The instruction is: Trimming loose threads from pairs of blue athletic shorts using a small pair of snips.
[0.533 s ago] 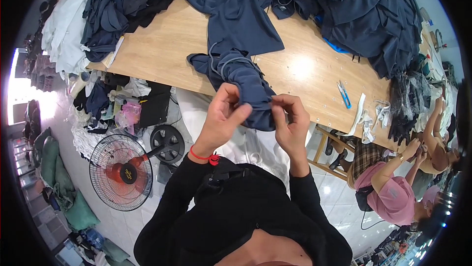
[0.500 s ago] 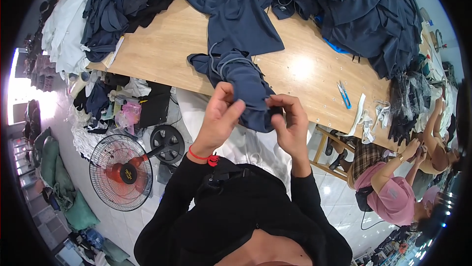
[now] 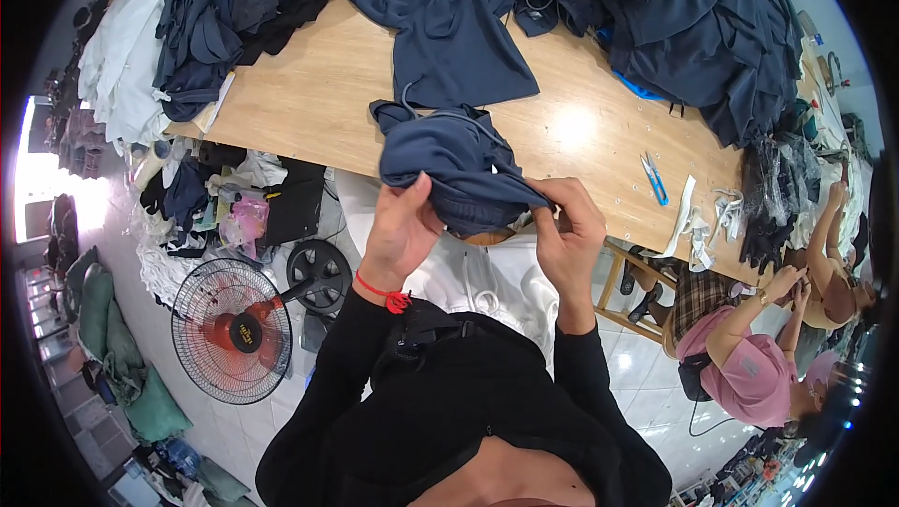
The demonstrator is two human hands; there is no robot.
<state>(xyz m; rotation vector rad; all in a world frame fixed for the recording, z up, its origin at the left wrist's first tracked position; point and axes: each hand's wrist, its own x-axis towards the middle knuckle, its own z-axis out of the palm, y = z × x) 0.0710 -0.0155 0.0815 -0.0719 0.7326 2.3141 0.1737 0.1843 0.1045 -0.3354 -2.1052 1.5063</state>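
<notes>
Dark blue drawstring shorts (image 3: 440, 146) hang bunched over the table's near edge, held in both hands. My left hand (image 3: 403, 226) is closed on their left side, thumb on top and the other fingers partly hidden beneath the cloth. On the other side, my right hand (image 3: 569, 226) pinches a stretched edge of the fabric between thumb and fingers. A gathered band shows between the hands, and a grey cord lies over the far part of the bundle. Just beyond, another dark blue garment (image 3: 459, 58) is spread flat on the wooden table (image 3: 300, 104).
Large heaps of dark blue garments (image 3: 693, 29) cover the table's far side, with white cloth (image 3: 122, 67) at far left. Blue thread snips (image 3: 655, 179) and white strips (image 3: 688, 217) lie at right. A fan (image 3: 234, 329) stands at lower left. Co-workers (image 3: 740, 367) sit at right.
The shorts have been turned and opened out, exposing the gathered band. My left hand has shifted left and down; my right hand has moved right, pulling the cloth's edge outward.
</notes>
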